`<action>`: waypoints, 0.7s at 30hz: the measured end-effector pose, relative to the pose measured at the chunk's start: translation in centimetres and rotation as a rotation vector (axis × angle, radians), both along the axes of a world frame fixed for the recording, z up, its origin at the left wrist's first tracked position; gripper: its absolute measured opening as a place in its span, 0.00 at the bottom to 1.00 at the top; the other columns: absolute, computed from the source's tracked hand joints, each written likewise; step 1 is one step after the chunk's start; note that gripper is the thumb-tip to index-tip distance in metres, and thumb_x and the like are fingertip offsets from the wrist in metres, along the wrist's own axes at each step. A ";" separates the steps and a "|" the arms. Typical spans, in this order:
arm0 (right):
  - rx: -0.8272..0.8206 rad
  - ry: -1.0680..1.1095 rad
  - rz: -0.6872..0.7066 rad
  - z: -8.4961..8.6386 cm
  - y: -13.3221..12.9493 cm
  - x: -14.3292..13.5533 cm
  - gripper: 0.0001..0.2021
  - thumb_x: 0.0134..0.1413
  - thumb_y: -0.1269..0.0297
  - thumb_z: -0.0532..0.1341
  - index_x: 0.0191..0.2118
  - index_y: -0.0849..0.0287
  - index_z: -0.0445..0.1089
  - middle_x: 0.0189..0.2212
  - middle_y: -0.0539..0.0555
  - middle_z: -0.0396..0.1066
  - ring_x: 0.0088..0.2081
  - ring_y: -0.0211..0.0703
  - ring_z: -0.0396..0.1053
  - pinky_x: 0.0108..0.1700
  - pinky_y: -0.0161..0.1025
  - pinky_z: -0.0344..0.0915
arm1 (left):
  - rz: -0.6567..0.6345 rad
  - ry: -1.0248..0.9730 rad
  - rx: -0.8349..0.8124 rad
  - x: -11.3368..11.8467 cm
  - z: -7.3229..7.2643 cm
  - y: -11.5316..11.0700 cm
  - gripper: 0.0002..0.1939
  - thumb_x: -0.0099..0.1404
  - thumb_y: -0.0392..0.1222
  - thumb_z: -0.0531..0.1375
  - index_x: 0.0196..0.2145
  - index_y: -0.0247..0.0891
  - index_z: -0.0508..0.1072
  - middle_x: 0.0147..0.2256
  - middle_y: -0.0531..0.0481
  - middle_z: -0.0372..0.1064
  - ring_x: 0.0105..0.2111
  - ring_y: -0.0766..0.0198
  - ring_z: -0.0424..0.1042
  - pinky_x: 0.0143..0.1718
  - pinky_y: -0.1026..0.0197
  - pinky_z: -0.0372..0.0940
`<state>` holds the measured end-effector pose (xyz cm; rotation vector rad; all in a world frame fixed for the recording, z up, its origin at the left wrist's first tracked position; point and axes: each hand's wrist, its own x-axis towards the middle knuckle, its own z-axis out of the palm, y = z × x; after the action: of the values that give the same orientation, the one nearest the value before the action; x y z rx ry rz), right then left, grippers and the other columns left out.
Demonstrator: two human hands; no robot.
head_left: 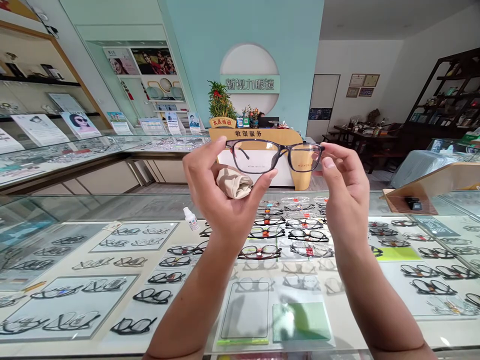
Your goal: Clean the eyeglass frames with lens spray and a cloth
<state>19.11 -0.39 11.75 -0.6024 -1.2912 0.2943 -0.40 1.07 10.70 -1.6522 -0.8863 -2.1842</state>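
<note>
Dark-framed eyeglasses [282,150] are held up level in front of me, above the glass display counter. Small print shows on both lenses. My left hand [221,185] has its fingers closed at the left end of the frame, and a bunched beige cloth [235,183] is tucked in the same palm. At the other end, my right hand [347,192] pinches the frame's right corner between thumb and fingers. Which way the temples point behind the lenses is only partly visible.
Beneath my arms a glass-topped counter [202,345] shows several rows of eyeglasses. A small white bottle [191,219] stands beyond my left forearm. Farther off is a wooden-topped reception desk [292,135] with a potted plant [221,102]. Another glass showcase [127,159] runs along the left.
</note>
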 end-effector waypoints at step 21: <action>0.026 0.204 0.150 0.6 0.4 0.6 0.12 0.70 0.49 0.70 0.43 0.50 0.72 0.41 0.51 0.81 0.46 0.46 0.82 0.54 0.49 0.81 | -0.184 -0.004 -0.115 0.5 0.3 0.3 0.48 0.54 0.69 0.81 0.64 0.53 0.70 0.62 0.39 0.69 0.63 0.38 0.73 0.53 0.39 0.78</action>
<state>19.75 0.02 12.35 -0.4416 -1.1427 0.4508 0.09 1.38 10.95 -1.8507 -0.9094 -2.2948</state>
